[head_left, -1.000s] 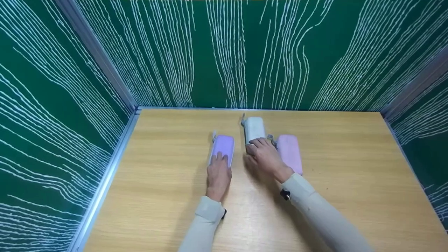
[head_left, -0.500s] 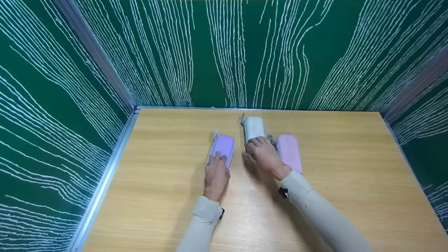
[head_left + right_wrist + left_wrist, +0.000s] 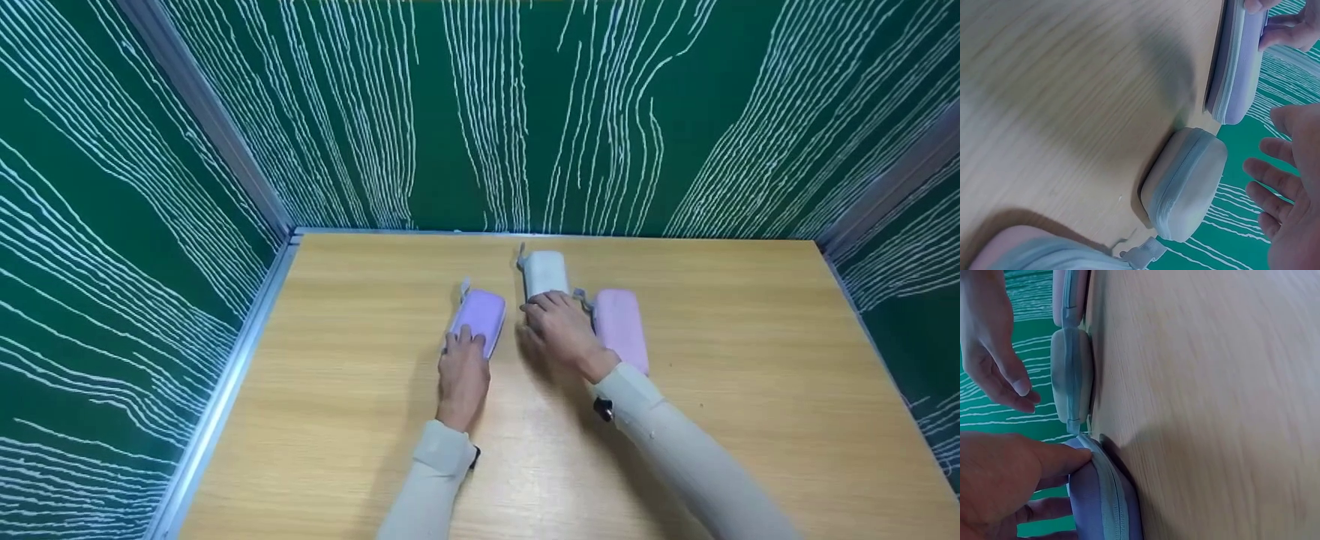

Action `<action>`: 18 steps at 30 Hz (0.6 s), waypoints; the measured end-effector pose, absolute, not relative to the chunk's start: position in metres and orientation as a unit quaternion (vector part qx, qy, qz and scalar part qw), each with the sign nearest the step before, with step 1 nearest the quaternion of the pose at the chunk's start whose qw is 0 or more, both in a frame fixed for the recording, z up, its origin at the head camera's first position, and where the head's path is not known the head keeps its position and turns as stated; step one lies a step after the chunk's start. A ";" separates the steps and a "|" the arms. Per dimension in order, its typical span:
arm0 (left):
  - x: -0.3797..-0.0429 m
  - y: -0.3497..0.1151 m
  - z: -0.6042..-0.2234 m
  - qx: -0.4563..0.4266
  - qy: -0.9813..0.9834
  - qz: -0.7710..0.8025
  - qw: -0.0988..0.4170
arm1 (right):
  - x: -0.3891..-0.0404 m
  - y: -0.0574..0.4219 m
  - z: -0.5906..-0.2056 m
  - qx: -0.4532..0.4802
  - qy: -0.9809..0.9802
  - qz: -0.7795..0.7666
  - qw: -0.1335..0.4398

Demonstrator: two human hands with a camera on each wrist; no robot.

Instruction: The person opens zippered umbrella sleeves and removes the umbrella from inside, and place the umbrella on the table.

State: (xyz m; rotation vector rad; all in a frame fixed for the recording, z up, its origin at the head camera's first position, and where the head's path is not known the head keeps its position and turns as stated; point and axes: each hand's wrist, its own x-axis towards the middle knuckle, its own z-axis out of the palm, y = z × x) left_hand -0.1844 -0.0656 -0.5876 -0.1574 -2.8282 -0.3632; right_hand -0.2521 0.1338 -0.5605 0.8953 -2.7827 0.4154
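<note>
A purple zip-up pencil case [image 3: 482, 312] lies on the table at centre left. My left hand [image 3: 463, 379] holds its near end; in the left wrist view the thumb presses by the zip of the purple case [image 3: 1094, 498], and the fingers lie over its top. A white pencil case [image 3: 546, 271] lies farther back, its near end hidden by my right hand [image 3: 561, 330] in the head view. From the right wrist, that hand [image 3: 1292, 191] appears apart from the white case [image 3: 1188, 185], fingers loosely spread and holding nothing. A pink pencil case [image 3: 621, 326] lies right of that hand.
The wooden table [image 3: 345, 390] is bounded by a metal edge rail [image 3: 247, 330] on the left. Green panels [image 3: 435, 112] with wavy white lines rise behind and at both sides. Grey tabs stick out from the cases' far left corners.
The purple case has turned slightly clockwise, its far end shifting right, with my left hand on it. My right hand has drifted slightly left. The white and pink cases stay put.
</note>
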 end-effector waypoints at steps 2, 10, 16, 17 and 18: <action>-0.185 -0.066 -0.587 -0.052 -0.981 -0.134 0.133 | -0.253 0.132 -0.560 0.299 -0.940 0.139 0.083; -0.184 -0.069 -0.583 -0.035 -0.976 -0.186 0.103 | -0.257 0.128 -0.559 0.306 -0.939 0.128 0.097; -0.183 -0.071 -0.583 -0.041 -0.977 -0.182 0.098 | -0.258 0.126 -0.561 0.306 -0.939 0.120 0.101; -0.182 -0.072 -0.583 -0.041 -0.977 -0.182 0.100 | -0.258 0.125 -0.562 0.308 -0.938 0.119 0.103; -0.182 -0.073 -0.584 -0.043 -0.977 -0.181 0.103 | -0.259 0.124 -0.563 0.311 -0.937 0.122 0.105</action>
